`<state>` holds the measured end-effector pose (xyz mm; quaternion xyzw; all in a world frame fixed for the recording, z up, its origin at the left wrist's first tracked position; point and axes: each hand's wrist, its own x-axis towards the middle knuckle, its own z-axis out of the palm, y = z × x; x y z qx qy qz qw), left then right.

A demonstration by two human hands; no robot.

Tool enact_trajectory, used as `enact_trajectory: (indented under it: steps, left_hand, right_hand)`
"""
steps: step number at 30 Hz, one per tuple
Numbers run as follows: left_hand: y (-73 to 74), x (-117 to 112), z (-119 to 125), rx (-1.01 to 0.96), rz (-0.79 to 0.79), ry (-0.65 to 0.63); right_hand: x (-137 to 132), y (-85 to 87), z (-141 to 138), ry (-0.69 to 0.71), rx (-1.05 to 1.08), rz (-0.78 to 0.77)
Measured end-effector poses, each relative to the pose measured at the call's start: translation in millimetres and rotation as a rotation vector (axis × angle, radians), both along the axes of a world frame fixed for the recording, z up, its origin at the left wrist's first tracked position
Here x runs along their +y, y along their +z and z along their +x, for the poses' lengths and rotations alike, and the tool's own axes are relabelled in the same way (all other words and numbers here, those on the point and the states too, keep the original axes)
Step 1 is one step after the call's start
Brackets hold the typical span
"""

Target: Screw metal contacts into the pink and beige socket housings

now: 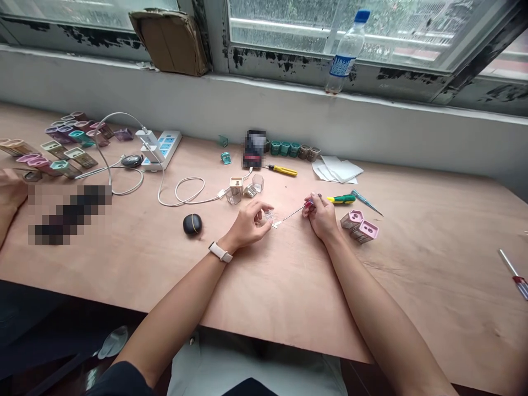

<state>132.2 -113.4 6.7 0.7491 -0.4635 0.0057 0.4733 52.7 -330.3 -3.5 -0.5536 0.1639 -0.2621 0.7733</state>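
Note:
My right hand (323,219) is closed around a screwdriver (293,212) with a thin metal shaft and a reddish handle. The shaft slants down to the left, its tip close to a small whitish piece (276,224). Curled fingers of my left hand (248,226) hold a small clear plastic part (269,215) low at the tabletop; the hand partly hides it. Just beyond lie a pencil sharpener with a peach top (236,184), a clear container (258,182) and a small metal-looking piece (249,191). Two pink-topped pencil sharpeners (363,228) stand right of my right hand.
A green-and-yellow screwdriver (341,199), a blue tool (367,203) and a yellow screwdriver (282,170) lie beyond my hands. White cables run to a power strip (163,151). A black case (192,224) sits left. Another person's hand (12,190) is at far left, near several sharpeners.

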Motion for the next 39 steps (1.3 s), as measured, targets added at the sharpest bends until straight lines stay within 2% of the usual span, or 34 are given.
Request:
enact_trajectory:
  steps: [6,12,19,26,32,39]
  left_hand:
    - [-0.3,0.3,0.2,-0.007,0.034,-0.009]
    - [-3.1,1.2,3.5,-0.018,0.075,0.078]
    - [-4.4,1.7,5.7,-0.035,0.1,0.078]
    - [-4.6,2.7,6.1,0.019,0.081,0.08]
    - [-3.0,1.1,5.7,0.133,0.019,0.097]
    - [-0.5,0.7,5.3,0.313,0.002,0.087]
  right_hand:
    - [7.2,3.4,-5.0,0.053,0.047,-0.231]
    - [10.8,8.6,-7.8,0.131,0.07,-0.399]
    - [13.1,10.4,-8.4,0.16,0.082,-0.433]
    - [11.3,10.5,-8.7,0.133,0.082,-0.391]
    - [10.8,12.5,-8.9,0.111,0.081,-0.372]
    - [5.6,6.5,-7.6,0.108,0.085,-0.344]
